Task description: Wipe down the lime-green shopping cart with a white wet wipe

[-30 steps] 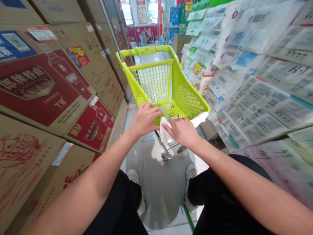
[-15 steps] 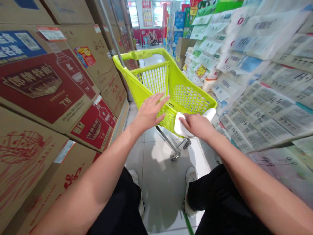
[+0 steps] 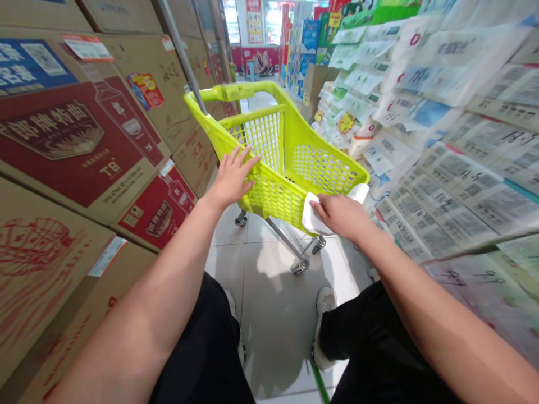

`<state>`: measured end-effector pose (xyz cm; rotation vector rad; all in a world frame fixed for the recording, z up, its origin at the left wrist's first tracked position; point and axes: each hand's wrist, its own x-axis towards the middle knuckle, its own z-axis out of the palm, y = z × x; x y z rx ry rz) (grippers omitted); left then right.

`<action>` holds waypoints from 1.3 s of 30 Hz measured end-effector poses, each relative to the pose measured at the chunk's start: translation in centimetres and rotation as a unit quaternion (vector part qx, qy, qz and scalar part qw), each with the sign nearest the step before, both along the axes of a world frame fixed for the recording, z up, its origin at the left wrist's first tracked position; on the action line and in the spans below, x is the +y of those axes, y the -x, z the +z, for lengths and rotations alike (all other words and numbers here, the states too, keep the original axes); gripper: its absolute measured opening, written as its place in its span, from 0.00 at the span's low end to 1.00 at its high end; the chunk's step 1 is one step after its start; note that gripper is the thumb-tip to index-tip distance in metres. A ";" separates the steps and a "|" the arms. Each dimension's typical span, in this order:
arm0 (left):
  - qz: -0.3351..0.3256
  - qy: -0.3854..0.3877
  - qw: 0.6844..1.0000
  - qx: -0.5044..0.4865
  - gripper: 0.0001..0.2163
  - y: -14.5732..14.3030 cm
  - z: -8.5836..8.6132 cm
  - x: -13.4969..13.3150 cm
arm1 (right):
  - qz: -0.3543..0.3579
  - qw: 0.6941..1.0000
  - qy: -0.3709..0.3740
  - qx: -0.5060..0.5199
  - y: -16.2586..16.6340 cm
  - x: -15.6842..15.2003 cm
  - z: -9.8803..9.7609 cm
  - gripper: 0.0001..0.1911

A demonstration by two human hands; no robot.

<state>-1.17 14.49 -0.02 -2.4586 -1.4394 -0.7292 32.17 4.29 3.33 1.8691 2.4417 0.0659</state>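
A yellow-green shopping cart (image 3: pixel 278 193) stands in front of me, its perforated basket holding nothing that I can see. My right hand (image 3: pixel 343 216) grips a white cloth (image 3: pixel 314 216) and presses it on the cart's near corner; part of the cloth hangs over the rim to the right. With fingers spread, my left hand (image 3: pixel 233 177) is at the upper rim of the cart's near side, close to or touching it; contact is hard to make out.
Stacked cartons (image 3: pixel 80 134) wall in the left side. Packs of tissue paper (image 3: pixel 421 112) are piled along the right. A metal pole (image 3: pixel 181 50) rises beside the cart handle. Below lies the tiled floor (image 3: pixel 269 314), with a green strip (image 3: pixel 320 381) between my shoes.
My left hand has moved left and slightly up along the cart's side. The cart has shifted a little to the left in view. My right hand still holds the cloth at the corner.
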 end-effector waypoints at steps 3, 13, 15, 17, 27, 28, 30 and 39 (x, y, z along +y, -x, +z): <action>0.026 -0.027 0.999 -0.034 0.25 -1.0 0.0 0.1 | -0.013 1.000 -0.015 0.006 0.6 -0.3 -0.2 0.29; 0.041 -0.083 0.993 -0.072 0.13 -2.0 0.1 -0.6 | 0.001 0.999 0.013 0.030 -1.7 0.6 0.2 0.30; 0.030 -0.091 0.994 -0.061 0.12 -2.6 0.0 -1.0 | -0.004 1.000 -0.001 0.025 -2.6 1.0 0.0 0.31; 0.023 -0.093 0.994 -0.055 0.13 -3.3 -0.2 -1.4 | -0.006 1.000 -0.016 0.017 -3.2 1.4 -0.2 0.31; 0.007 -0.093 0.996 -0.016 0.12 -6.8 -0.1 -3.6 | 0.020 0.996 -0.088 0.027 -1.7 2.6 -0.4 0.24; 0.004 -0.091 0.996 -0.013 0.13 -7.2 0.0 -3.9 | 0.030 0.994 -0.101 0.033 -1.0 2.7 -0.6 0.24; -0.012 -0.101 0.995 -0.003 0.13 -7.9 0.2 -4.6 | 0.062 0.988 -0.132 0.056 0.5 2.9 -0.9 0.25; 0.000 -0.210 0.978 0.010 0.15 -5.9 3.5 -8.3 | 0.121 0.933 -0.270 0.206 0.4 3.8 -0.2 0.28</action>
